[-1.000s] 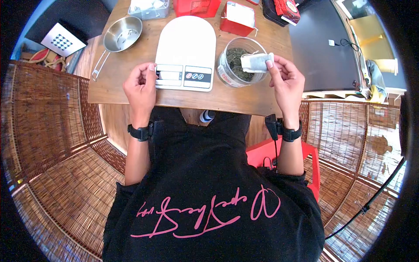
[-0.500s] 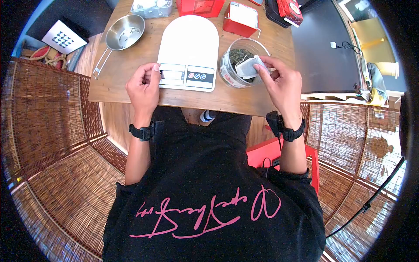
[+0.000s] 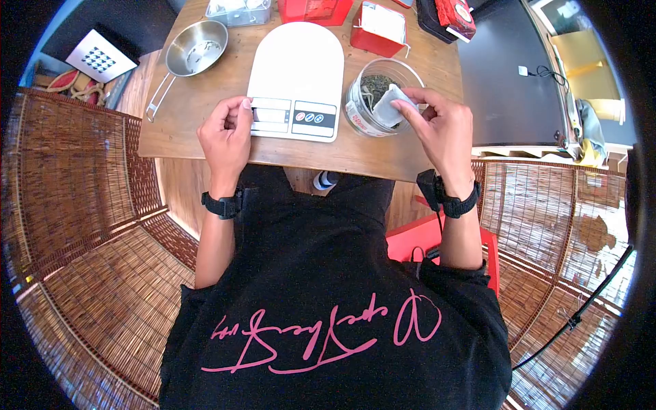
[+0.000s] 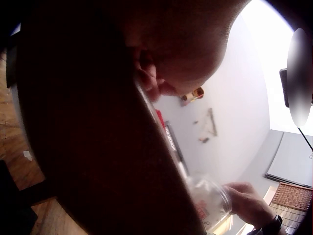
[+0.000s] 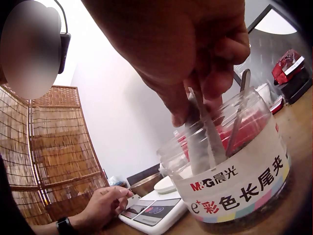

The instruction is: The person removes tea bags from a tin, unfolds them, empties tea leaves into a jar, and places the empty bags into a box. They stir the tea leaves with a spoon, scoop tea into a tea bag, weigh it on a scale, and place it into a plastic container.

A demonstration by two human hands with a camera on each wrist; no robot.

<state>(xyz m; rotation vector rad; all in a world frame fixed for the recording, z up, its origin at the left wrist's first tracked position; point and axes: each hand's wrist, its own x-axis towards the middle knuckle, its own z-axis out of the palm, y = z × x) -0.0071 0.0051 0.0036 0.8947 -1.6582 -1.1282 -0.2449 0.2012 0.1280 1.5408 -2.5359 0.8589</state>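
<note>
My right hand pinches a white tea bag between thumb and fingers, its lower part inside a clear round jar. Dark loose tea leaves lie in the jar. In the right wrist view the tea bag hangs upright behind the jar's printed label, and a metal handle leans against the rim. By the front left corner of a white kitchen scale rests my left hand, fingers loosely curled and thumb at the scale's edge.
A steel pan with a few dark bits stands left of the scale. Behind the jar is a red box of white tea bags; a clear container and another red box stand at the back. The table's front edge runs near me.
My right hand has turned and moved left over the jar, bringing the tea bag from lying flat above the rim to tilted down inside it. The left hand stays by the scale.
</note>
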